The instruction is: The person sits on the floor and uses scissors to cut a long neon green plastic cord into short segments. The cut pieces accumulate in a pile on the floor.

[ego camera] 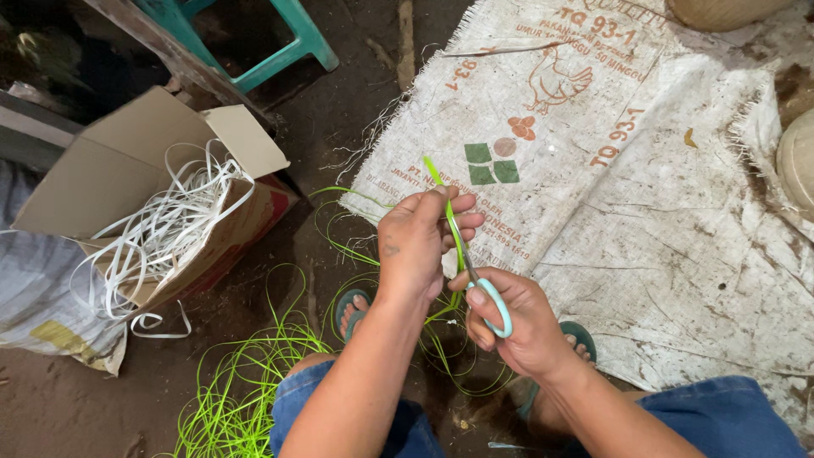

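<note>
My left hand (417, 242) pinches the green plastic strip (437, 178) upright above my knees; right hand (517, 318) grips the scissors (483, 284), blades at the strip. Strip judged light, springy, slippery: hold close beside the cut.

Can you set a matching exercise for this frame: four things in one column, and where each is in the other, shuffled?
Things:
1. scissors
2. white strips
3. green strip
4. woven sack

Places:
A. spilling from the cardboard box
B. spread flat on the ground
C. in the right hand
D. pinched in the left hand

Pairs: 1-C, 2-A, 3-D, 4-B
</note>
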